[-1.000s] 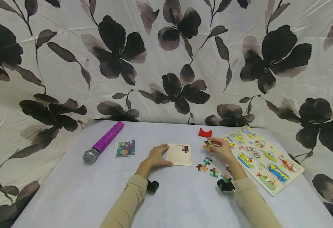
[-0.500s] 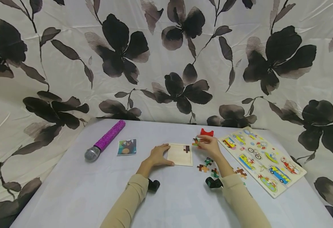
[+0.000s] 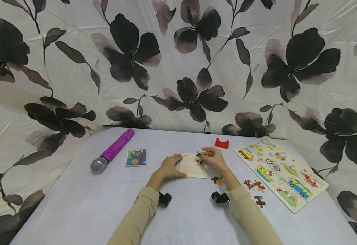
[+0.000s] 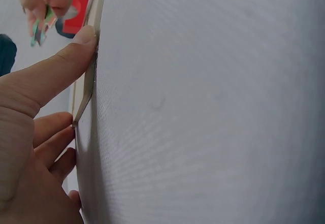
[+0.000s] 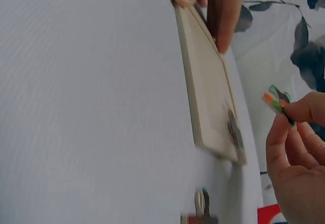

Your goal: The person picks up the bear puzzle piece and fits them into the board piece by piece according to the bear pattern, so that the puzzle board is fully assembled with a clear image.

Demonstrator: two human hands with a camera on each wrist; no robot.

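Note:
A shallow wooden puzzle tray (image 3: 190, 170) lies on the table in front of me. My left hand (image 3: 168, 167) holds it at its left end, thumb (image 4: 76, 51) on the near edge and fingers on the far one. Between thumb and fingertips my right hand (image 3: 216, 160) pinches a green and orange jigsaw piece (image 5: 278, 103), raised over the tray's far right corner. A dark jigsaw piece (image 5: 234, 131) sits in that corner, overlapped by the held piece in the head view. Loose jigsaw pieces (image 3: 218, 180) lie right of the tray, partly behind my right wrist.
More loose pieces (image 3: 254, 184) lie farther right, beside a board with vehicle pictures (image 3: 276, 177). Behind my right hand stands a red curved block (image 3: 222, 143). To the left are a bear picture card (image 3: 136, 158) and a glittery purple microphone (image 3: 113, 150).
My right hand has carried the jigsaw piece leftward from beside the red block to over the tray's far right corner. The left hand keeps its hold on the tray.

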